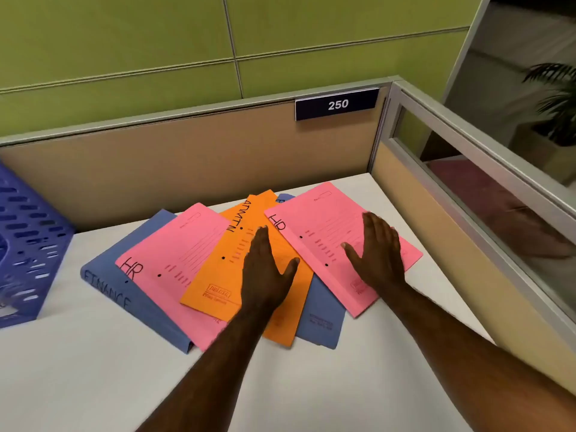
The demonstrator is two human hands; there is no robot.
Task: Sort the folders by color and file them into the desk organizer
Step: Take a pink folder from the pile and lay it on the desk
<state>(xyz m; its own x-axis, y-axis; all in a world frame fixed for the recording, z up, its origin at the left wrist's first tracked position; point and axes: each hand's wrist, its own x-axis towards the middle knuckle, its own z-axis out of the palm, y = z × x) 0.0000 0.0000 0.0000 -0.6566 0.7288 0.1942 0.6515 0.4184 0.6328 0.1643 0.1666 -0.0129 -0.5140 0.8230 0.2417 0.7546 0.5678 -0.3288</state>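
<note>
Blue folder [321,316] lies mostly hidden beneath orange folder [218,275] and left hand [265,272].

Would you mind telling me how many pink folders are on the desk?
2: one pink folder left of the orange one, another under the right hand. Others may be hidden.

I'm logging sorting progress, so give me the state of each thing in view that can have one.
Left hand: open, flat on the orange ADMIN folder.
Right hand: open, flat on the right pink HR folder.
Left pink HR folder: closed, unfiled, overlapping the blue FINANCE folder.
Second blue folder: mostly covered.
Purple perforated plastic desk organizer: contents cannot be told.
</note>
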